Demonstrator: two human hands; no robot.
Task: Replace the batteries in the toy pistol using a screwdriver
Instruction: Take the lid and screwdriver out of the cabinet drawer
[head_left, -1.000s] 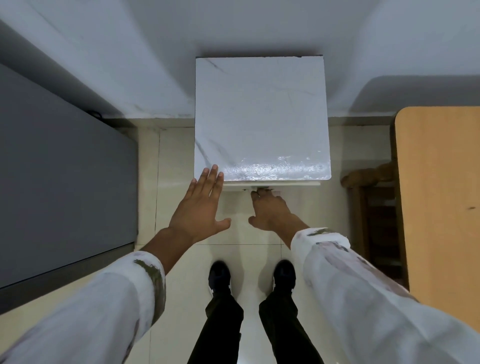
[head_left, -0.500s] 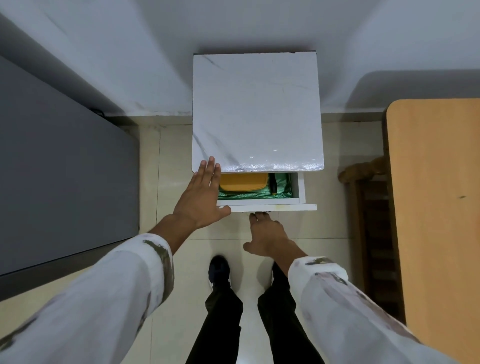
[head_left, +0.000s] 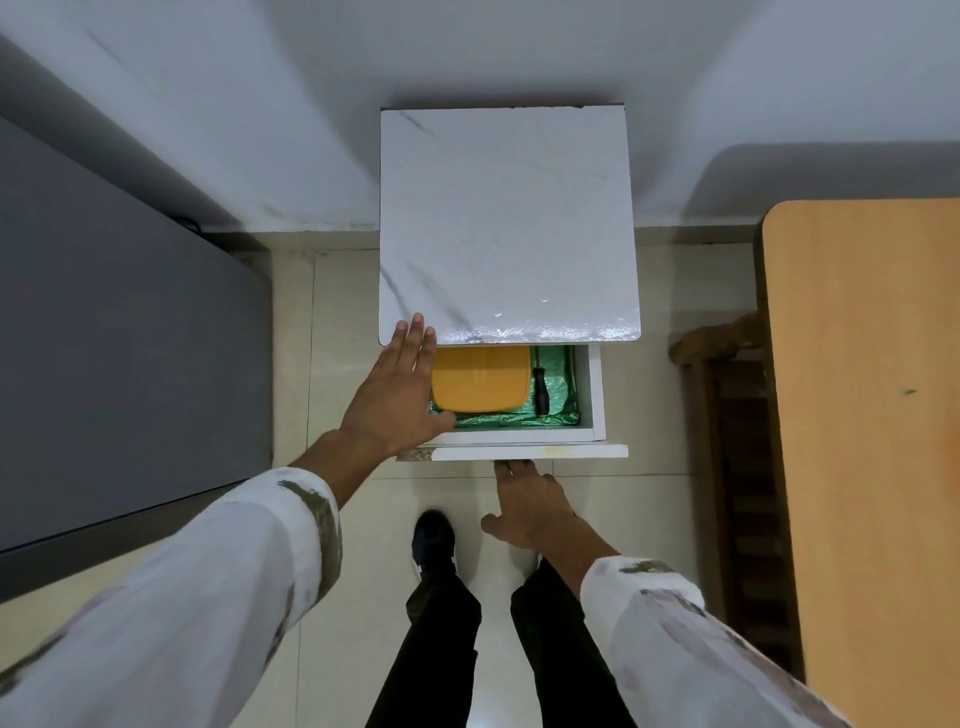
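Centre: open drawer (head_left: 596, 395) holds screwdriver (head_left: 540, 391) beside orange case (head_left: 480, 382). Left hand (head_left: 400, 395) lies flat, fingers straight, at cabinet (head_left: 509, 223) edge. Right hand (head_left: 530, 506), fingers extended, touches drawer front.

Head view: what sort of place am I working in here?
Likely a room in a home or small office, not a workshop: a small white cabinet stands against a plain wall on a tiled floor, its drawer pulled open, with a wooden table to the right.
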